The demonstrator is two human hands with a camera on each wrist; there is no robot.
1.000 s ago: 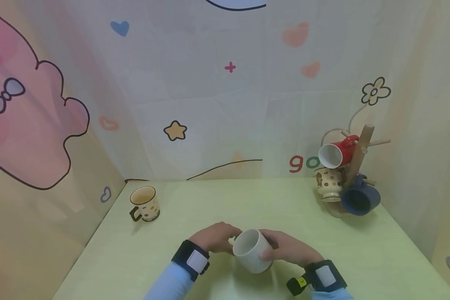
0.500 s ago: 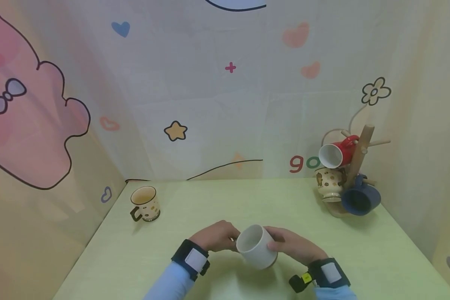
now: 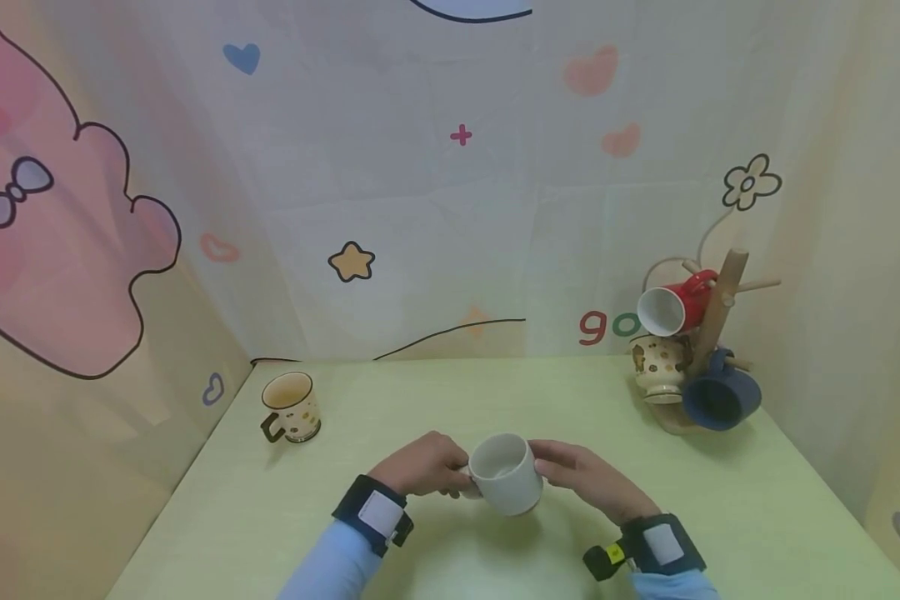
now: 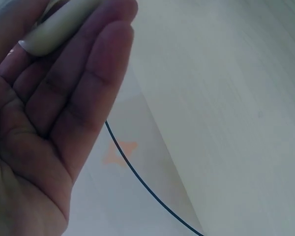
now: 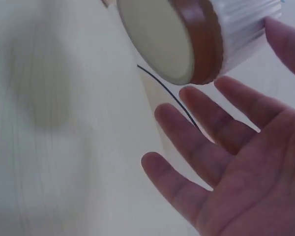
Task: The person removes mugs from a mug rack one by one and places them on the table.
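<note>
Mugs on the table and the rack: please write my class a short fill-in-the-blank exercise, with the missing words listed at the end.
1. The left hand holds the white mug by its ____.
2. On the wooden rack, the top mug is coloured ____ outside.
3. In the head view, the spotted mug on the table stands to the ____ of both hands.
4. The band round the bottom of the white mug is coloured ____.

Missing words: handle; red; left; brown.

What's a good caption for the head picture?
Left hand holds white mug by its handle; red mug hangs on wooden rack.
</note>
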